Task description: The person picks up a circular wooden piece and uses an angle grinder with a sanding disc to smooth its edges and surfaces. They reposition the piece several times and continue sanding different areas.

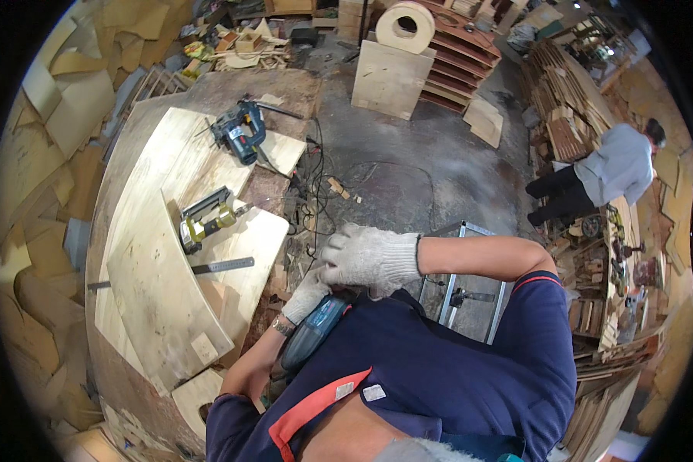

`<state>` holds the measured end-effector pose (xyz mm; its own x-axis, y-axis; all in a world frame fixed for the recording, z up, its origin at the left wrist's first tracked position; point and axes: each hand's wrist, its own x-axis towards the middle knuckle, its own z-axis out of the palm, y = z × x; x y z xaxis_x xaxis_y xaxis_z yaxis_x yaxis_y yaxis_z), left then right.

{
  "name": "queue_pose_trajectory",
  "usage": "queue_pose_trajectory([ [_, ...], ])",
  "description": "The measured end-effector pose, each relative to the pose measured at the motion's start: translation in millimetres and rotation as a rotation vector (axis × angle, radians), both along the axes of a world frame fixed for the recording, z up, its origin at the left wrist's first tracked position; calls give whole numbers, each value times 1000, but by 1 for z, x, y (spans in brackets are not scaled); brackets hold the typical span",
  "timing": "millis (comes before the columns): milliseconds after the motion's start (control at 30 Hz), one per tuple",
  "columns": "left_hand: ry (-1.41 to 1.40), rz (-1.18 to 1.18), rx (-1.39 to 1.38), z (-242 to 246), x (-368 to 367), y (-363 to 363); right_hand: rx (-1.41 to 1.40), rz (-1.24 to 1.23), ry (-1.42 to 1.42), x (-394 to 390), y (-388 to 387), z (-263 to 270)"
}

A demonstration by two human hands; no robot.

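Observation:
My left hand [307, 295], in a white knit glove with a watch at the wrist, lies against the front end of a blue power tool [313, 330]. The tool's dark rear body points back between my left forearm and my shirt. Crossing in front is my gloved right hand [362, 259], its fingers bent over those of the left. The meeting fingertips hide what they grip. To the left, a curved-edge wooden panel [156, 300] rests on a larger wooden board [150, 156]. A yellow-green nail gun [207, 226] and a steel ruler [225, 265] lie there too.
A blue jigsaw [239, 133] sits on the workbench [254, 86]. Black cables [317, 190] trail down to the floor. A metal frame [465, 283] stands under my right arm. Another person [606, 167] bends at shelves on the right. A wooden ring [388, 29] stands at the back.

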<state>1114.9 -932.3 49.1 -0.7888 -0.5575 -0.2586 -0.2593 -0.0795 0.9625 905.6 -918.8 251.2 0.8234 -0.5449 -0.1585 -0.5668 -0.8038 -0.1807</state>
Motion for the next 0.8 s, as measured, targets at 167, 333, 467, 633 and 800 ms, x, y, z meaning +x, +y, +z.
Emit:
queue_pose_trajectory([
  [167, -17, 124, 193, 16, 9, 3, 283, -588, 2, 12, -11, 4],
  [333, 263, 278, -37, 29, 13, 14, 81, 56, -196, 21, -19, 11],
  [467, 214, 208, 223, 29, 22, 13, 481, -444, 237, 34, -32, 10],
  [633, 144, 321, 59, 28, 23, 23, 64, 60, -100, 36, -31, 10],
  [800, 158, 359, 234, 29, 29, 29, 283, -42, 59, 38, -39, 2],
])
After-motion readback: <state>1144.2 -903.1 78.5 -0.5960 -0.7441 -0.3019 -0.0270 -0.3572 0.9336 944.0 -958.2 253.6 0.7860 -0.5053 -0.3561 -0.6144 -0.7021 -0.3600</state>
